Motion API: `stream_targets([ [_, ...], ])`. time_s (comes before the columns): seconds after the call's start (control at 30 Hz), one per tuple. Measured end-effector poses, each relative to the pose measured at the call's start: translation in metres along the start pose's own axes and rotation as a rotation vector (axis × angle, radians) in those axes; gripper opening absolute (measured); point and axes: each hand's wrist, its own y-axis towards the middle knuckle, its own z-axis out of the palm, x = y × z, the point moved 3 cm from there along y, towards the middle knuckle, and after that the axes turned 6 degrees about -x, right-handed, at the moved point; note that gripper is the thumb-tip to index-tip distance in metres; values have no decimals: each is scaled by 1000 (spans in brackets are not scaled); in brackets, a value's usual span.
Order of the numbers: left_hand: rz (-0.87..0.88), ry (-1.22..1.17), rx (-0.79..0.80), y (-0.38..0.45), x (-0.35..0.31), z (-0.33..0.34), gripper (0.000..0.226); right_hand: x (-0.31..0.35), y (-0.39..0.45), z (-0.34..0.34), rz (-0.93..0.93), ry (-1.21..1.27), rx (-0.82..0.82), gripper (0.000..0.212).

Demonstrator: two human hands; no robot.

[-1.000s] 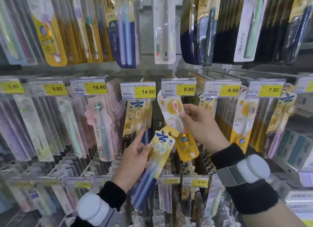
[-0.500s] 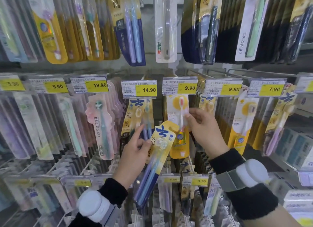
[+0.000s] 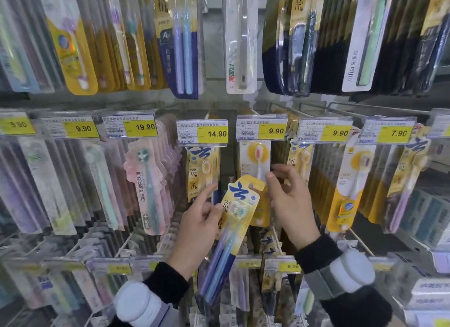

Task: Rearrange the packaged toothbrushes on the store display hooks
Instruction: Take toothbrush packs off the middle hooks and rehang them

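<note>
My left hand grips a yellow-and-blue twin toothbrush pack, tilted, with the index finger stretched out. The pack's hang hole sits near my right hand, whose fingers are apart just in front of a white-and-yellow pack with a pink-bristled brush. That pack hangs straight on the hook under the 9.90 price tag. Whether the right fingertips touch either pack I cannot tell. A matching yellow-and-blue pack hangs under the 14.90 tag.
Rows of hooks carry several other packs: pink ones at left, yellow ones at right, dark ones above. Lower hooks with price tags jut out below my wrists.
My right hand let go of the white-and-yellow pack, which now hangs straight on its hook, and came down towards the top of the pack in my left hand, which rose slightly.
</note>
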Motion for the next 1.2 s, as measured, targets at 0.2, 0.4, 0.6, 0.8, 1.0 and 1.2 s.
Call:
stream_targets([
  [0.2, -14, -20, 0, 0, 4, -2, 46, 7, 16, 4, -26, -79, 4, 11],
  [0.4, -18, -39, 32, 0, -1, 0, 46, 7, 19, 9, 3, -46, 35, 11],
  [0.6, -16, -49, 26, 1, -1, 2, 47, 2, 26, 3, 43, -36, -7, 8],
  [0.8, 5, -44, 33, 1, -1, 4, 44, -3, 30, 3, 57, -66, 54, 10],
  [1.0, -7, -104, -20, 1, -2, 2, 29, 6, -4, -8, -8, 101, 3, 32],
  [1.2, -31, -133, -83, 8, -2, 1, 16, 11, -31, 25, 7, 29, 389, 20],
])
